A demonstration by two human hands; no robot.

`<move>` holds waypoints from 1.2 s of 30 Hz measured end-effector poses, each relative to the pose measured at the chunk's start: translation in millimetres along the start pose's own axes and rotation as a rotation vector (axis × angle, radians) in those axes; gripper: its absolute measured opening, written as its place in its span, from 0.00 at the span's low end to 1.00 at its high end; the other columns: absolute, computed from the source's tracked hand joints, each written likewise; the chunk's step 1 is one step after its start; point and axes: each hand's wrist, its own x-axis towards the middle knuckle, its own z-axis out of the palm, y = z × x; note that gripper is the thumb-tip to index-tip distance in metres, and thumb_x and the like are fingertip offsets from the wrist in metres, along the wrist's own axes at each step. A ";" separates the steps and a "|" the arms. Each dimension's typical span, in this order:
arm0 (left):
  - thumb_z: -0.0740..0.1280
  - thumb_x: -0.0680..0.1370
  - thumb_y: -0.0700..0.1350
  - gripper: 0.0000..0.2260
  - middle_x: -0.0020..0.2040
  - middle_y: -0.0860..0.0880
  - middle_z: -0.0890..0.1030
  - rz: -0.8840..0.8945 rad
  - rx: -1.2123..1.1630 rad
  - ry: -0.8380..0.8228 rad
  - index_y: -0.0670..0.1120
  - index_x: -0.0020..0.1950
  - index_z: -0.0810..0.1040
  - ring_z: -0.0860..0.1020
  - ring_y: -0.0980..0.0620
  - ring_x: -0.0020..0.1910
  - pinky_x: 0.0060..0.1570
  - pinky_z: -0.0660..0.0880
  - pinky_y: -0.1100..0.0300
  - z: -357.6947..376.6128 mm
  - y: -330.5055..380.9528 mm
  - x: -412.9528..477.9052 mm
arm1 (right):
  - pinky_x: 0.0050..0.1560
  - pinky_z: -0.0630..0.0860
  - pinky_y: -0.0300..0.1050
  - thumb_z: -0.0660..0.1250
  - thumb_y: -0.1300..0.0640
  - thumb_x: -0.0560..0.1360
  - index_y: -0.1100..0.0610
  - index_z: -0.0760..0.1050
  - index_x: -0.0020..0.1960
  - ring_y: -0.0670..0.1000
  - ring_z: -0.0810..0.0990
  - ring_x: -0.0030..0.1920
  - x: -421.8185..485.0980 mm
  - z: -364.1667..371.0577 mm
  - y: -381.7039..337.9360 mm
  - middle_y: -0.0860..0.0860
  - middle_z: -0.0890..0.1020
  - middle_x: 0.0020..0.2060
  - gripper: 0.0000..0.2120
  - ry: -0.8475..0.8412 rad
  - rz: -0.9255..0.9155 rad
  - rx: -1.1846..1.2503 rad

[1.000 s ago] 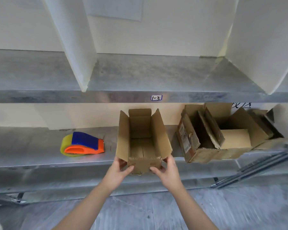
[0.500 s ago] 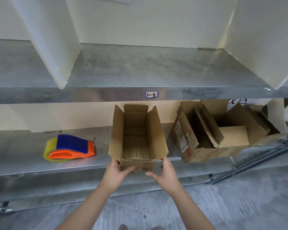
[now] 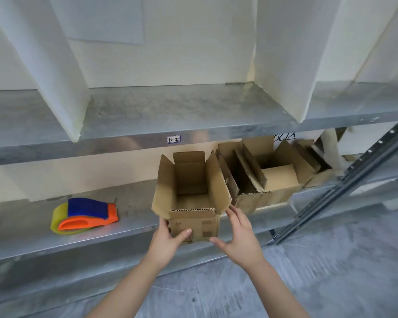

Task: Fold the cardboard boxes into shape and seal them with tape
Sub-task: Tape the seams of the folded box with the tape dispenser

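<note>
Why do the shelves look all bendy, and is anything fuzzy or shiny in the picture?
Head view: the wide lens bows the upper shelf and tilts its white dividers outward; the floor at lower right is smeared with blur; the lower shelf shows soft sheen; the open box is shadowed inside; the tape dispenser looks sharp.

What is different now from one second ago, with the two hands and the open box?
The left hand has slid down the front of the open box and grips its lower left corner, thumb on the front panel. The right hand has spread open beside the right flap. The box now lies closer to the other boxes. The tape dispenser stayed put.
</note>
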 end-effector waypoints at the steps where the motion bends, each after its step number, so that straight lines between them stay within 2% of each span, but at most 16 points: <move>1: 0.75 0.71 0.48 0.28 0.54 0.62 0.78 0.010 0.005 0.005 0.57 0.64 0.63 0.78 0.67 0.51 0.56 0.72 0.63 6.7 2.6 -0.4 | 0.74 0.56 0.41 0.72 0.37 0.69 0.51 0.58 0.76 0.48 0.52 0.77 -1.0 -3.8 4.0 0.45 0.58 0.76 0.43 0.009 0.001 -0.002; 3: 0.75 0.71 0.47 0.27 0.53 0.62 0.79 0.029 0.015 0.017 0.57 0.63 0.64 0.78 0.69 0.50 0.56 0.73 0.63 20.8 6.4 -0.1 | 0.72 0.57 0.40 0.72 0.39 0.70 0.53 0.58 0.76 0.47 0.55 0.76 -0.8 -10.0 10.7 0.45 0.59 0.75 0.42 -0.008 0.026 0.021; 7: 0.75 0.72 0.45 0.26 0.52 0.61 0.79 0.013 -0.009 0.062 0.54 0.63 0.64 0.78 0.64 0.51 0.56 0.72 0.61 52.9 15.7 4.0 | 0.70 0.65 0.41 0.73 0.41 0.70 0.54 0.59 0.74 0.44 0.66 0.70 6.8 -13.3 27.8 0.44 0.67 0.69 0.41 -0.089 0.105 0.198; 11: 0.74 0.73 0.43 0.26 0.53 0.62 0.78 -0.009 -0.043 0.067 0.52 0.64 0.64 0.77 0.69 0.49 0.58 0.72 0.60 70.6 19.5 11.1 | 0.60 0.75 0.47 0.74 0.45 0.70 0.53 0.66 0.65 0.45 0.77 0.59 23.5 -8.1 46.7 0.44 0.80 0.56 0.29 -0.070 0.155 0.306; 13: 0.75 0.72 0.47 0.30 0.57 0.62 0.77 -0.019 -0.054 0.028 0.52 0.67 0.63 0.76 0.69 0.55 0.63 0.71 0.57 70.2 19.5 16.3 | 0.59 0.76 0.46 0.74 0.48 0.72 0.52 0.68 0.63 0.44 0.79 0.56 31.1 -6.0 50.6 0.43 0.81 0.53 0.25 -0.035 0.173 0.366; 15: 0.74 0.67 0.57 0.36 0.63 0.58 0.75 -0.023 -0.052 -0.005 0.54 0.69 0.62 0.74 0.60 0.63 0.67 0.69 0.52 67.9 19.5 25.9 | 0.59 0.75 0.42 0.74 0.49 0.72 0.51 0.68 0.68 0.45 0.79 0.57 37.3 -3.2 54.4 0.45 0.82 0.55 0.28 -0.005 0.199 0.406; 17: 0.73 0.65 0.61 0.38 0.66 0.57 0.74 -0.029 -0.039 -0.042 0.56 0.70 0.61 0.72 0.57 0.66 0.68 0.68 0.50 67.9 20.1 36.8 | 0.58 0.75 0.40 0.74 0.50 0.73 0.50 0.67 0.69 0.43 0.79 0.56 41.8 -2.5 58.0 0.43 0.81 0.55 0.28 0.022 0.224 0.441; 20: 0.72 0.68 0.57 0.35 0.68 0.56 0.72 -0.054 -0.042 -0.123 0.57 0.70 0.59 0.71 0.57 0.67 0.69 0.67 0.48 72.0 24.5 49.2 | 0.57 0.72 0.38 0.74 0.55 0.73 0.47 0.62 0.68 0.41 0.77 0.54 49.5 -3.4 66.5 0.41 0.78 0.53 0.29 0.054 0.289 0.510; 24: 0.70 0.77 0.45 0.28 0.67 0.57 0.69 -0.075 -0.021 -0.212 0.58 0.69 0.57 0.70 0.53 0.68 0.70 0.67 0.49 83.6 28.4 65.8 | 0.58 0.70 0.37 0.74 0.57 0.73 0.53 0.63 0.70 0.44 0.74 0.58 61.5 -7.3 80.1 0.44 0.75 0.56 0.30 0.065 0.356 0.511; 26: 0.69 0.77 0.45 0.27 0.66 0.56 0.69 -0.083 0.024 -0.239 0.59 0.69 0.57 0.70 0.52 0.67 0.69 0.66 0.50 85.9 26.5 75.5 | 0.58 0.69 0.37 0.74 0.57 0.73 0.55 0.64 0.70 0.44 0.74 0.58 65.8 -6.8 86.5 0.45 0.75 0.56 0.29 0.079 0.377 0.491; 29: 0.73 0.73 0.53 0.30 0.67 0.53 0.70 -0.090 0.152 -0.276 0.55 0.70 0.61 0.70 0.51 0.68 0.67 0.66 0.53 82.2 19.0 84.5 | 0.61 0.71 0.41 0.73 0.57 0.74 0.56 0.65 0.69 0.48 0.76 0.61 66.4 1.2 97.2 0.49 0.76 0.58 0.28 0.097 0.404 0.443; 31: 0.75 0.65 0.63 0.41 0.70 0.53 0.69 -0.094 0.214 -0.278 0.56 0.73 0.60 0.68 0.52 0.69 0.69 0.66 0.51 79.3 12.6 89.3 | 0.60 0.74 0.45 0.73 0.55 0.74 0.54 0.65 0.68 0.48 0.76 0.60 67.9 6.8 100.8 0.49 0.77 0.58 0.26 0.080 0.432 0.424; 33: 0.73 0.60 0.69 0.48 0.73 0.56 0.66 -0.087 0.238 -0.263 0.58 0.75 0.57 0.66 0.53 0.71 0.71 0.64 0.48 80.1 5.8 95.6 | 0.57 0.73 0.43 0.73 0.55 0.74 0.52 0.66 0.64 0.47 0.77 0.59 71.7 9.6 104.3 0.46 0.78 0.55 0.23 0.092 0.443 0.418; 36: 0.71 0.62 0.69 0.46 0.73 0.56 0.66 -0.050 0.242 -0.222 0.60 0.75 0.57 0.65 0.54 0.72 0.71 0.64 0.49 86.7 1.1 99.6 | 0.55 0.72 0.42 0.72 0.54 0.74 0.54 0.66 0.65 0.50 0.78 0.61 77.5 13.2 109.7 0.48 0.79 0.56 0.23 0.119 0.445 0.376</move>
